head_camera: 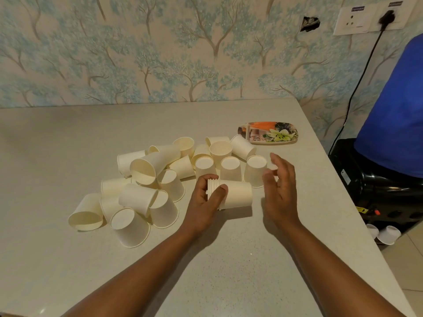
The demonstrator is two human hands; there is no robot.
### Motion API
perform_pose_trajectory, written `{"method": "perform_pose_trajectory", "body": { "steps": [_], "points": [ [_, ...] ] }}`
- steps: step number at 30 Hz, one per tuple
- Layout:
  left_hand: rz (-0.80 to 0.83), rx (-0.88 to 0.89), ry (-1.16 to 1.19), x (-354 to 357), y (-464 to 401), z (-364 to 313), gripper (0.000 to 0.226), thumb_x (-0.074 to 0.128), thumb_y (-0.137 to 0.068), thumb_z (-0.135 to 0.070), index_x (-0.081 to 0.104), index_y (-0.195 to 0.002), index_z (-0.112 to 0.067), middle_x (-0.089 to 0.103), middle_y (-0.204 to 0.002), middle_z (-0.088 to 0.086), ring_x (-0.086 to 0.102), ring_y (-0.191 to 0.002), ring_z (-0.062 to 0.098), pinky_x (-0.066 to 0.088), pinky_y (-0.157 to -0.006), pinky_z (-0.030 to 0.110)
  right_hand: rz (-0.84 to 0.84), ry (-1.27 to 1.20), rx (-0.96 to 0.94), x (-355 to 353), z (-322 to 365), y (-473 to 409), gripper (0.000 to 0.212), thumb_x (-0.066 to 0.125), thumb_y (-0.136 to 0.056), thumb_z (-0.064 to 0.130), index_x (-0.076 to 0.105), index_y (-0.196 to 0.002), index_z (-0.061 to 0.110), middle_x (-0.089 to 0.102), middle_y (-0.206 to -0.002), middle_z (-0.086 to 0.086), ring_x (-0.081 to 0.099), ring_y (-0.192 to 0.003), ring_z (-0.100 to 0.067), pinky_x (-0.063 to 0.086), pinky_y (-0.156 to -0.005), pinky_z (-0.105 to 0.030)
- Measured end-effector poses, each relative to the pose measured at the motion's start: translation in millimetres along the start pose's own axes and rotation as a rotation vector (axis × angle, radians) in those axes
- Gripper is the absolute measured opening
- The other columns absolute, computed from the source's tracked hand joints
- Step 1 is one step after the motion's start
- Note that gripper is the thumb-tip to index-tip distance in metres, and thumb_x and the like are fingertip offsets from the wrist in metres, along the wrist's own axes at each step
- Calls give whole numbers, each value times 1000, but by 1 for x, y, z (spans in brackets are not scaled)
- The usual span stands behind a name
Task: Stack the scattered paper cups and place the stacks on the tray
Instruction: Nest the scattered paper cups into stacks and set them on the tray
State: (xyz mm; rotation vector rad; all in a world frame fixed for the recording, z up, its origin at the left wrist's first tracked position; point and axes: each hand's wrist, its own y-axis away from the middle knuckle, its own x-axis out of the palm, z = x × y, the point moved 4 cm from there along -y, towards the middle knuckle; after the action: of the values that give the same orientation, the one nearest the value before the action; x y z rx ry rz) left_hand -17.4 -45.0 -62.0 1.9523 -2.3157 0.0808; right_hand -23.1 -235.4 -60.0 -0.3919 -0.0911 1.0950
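Near the middle of the table, your left hand grips a short stack of nested cups lying on its side, rims toward your palm. Your right hand hovers beside it, fingers loosely spread, holding nothing. Most loose cups lie scattered to the left and behind. Your tray at the back holds no stack yet, so you've barely begun.

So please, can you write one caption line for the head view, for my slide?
Left hand grips a sideways cup stack; open right hand beside it; tray holds no stack.
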Motion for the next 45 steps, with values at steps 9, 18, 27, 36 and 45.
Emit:
{"method": "perform_pose_trajectory", "body": {
  "steps": [9, 18, 27, 36, 45],
  "points": [
    [-66, -86, 265, -9, -6, 22, 37, 75, -81, -41, 59, -115, -34, 60, -121, 1, 60, -117, 33, 59, -84, 58, 105, 660, -92, 17, -28, -14, 38, 67, -95, 43, 50, -128, 37, 29, -166, 1, 33, -148, -27, 29, -115, -59],
    [-91, -67, 209, -12, -4, 20, 32, 66, -85, -43, 55, -116, -39, 56, -124, -5, 59, -116, 27, 61, -79, 43, -261, -149, 182, -11, -12, -11, 35, 69, -80, 52, 49, -108, 47, 56, -102, 28, 62, -95, -17, 62, -72, -47],
    [-75, -24, 136, -13, 0, 17, 20, 58, -99, -36, 53, -118, -36, 55, -122, -2, 60, -111, 25, 60, -75, 33, 24, -378, 243, 8, -13, -2, 20, 67, -83, 57, 66, -98, 44, 67, -96, 19, 68, -89, -8, 58, -71, -33],
    [-30, -21, 89, -10, 2, 14, 32, 64, -89, -50, 53, -117, -37, 56, -123, 3, 65, -110, 29, 62, -77, 48, 241, -332, 279, 25, -6, 16, 38, 77, -83, 48, 63, -111, 26, 64, -115, -4, 67, -99, -23, 61, -68, -36],
    [-25, 9, -33, -12, 1, 16, 46, 71, -81, -56, 50, -120, -41, 58, -126, 1, 60, -117, 31, 59, -88, 52, 328, -295, 232, 35, -4, 25, 50, 76, -86, 49, 59, -122, 19, 61, -125, -6, 65, -110, -27, 62, -76, -32]
  ]
}}
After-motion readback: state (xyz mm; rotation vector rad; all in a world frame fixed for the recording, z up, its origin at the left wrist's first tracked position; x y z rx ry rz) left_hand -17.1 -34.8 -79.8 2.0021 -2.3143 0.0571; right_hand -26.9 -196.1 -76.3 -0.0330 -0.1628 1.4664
